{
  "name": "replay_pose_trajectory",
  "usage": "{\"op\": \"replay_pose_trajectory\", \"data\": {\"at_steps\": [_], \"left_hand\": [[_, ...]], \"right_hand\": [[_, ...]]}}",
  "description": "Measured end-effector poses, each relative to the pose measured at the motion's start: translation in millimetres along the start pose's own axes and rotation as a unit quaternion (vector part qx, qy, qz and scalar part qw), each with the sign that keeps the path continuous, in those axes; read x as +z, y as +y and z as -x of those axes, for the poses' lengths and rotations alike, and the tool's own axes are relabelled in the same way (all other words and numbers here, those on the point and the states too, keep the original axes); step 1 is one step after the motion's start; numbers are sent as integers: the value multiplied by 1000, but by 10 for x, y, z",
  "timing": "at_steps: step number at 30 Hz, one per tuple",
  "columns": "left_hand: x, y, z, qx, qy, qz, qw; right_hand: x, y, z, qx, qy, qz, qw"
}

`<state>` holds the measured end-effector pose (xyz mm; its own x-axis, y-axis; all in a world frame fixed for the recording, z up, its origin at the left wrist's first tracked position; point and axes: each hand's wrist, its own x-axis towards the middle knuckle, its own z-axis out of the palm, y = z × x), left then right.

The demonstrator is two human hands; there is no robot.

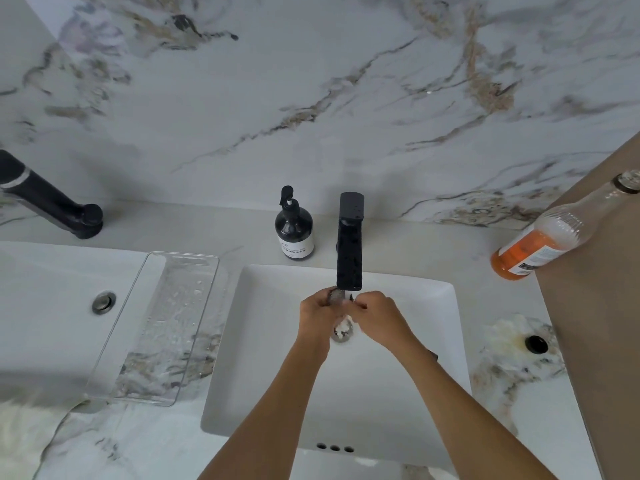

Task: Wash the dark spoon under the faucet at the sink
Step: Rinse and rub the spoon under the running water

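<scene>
Both my hands meet under the spout of the black faucet (349,244), over the white square sink (263,341). The dark spoon (334,295) shows only as its bowl, between my fingers right below the spout. My left hand (313,315) curls round the bowl. My right hand (379,317) grips the spoon from the right, and a dark tip that may be the handle's end pokes out by that wrist. Water falls onto the metal drain (343,331) under my hands.
A black soap pump bottle (294,233) stands left of the faucet. A wet clear tray (162,327) lies between this sink and a second basin (52,306) with its own black faucet (52,202). An orange-labelled bottle (540,244) stands at the right by a brown panel (595,306).
</scene>
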<state>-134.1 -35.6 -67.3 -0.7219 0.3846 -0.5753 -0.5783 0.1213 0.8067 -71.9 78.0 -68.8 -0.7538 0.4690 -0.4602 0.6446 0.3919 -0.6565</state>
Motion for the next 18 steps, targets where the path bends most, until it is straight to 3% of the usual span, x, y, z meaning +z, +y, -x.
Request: {"op": "replay_pose_trajectory", "data": {"at_steps": [3, 8, 14, 18], "left_hand": [[5, 11, 56, 7, -61, 79, 995], [-152, -50, 42, 5, -104, 168, 980], [-231, -125, 29, 21, -106, 91, 990], [-234, -154, 13, 23, -98, 61, 993]], "right_hand": [[49, -81, -16, 15, 20, 2, 1000], [46, -157, -24, -22, -20, -56, 998], [-68, -119, 51, 1, -102, -115, 988], [6, -111, 58, 20, -48, -157, 986]]}}
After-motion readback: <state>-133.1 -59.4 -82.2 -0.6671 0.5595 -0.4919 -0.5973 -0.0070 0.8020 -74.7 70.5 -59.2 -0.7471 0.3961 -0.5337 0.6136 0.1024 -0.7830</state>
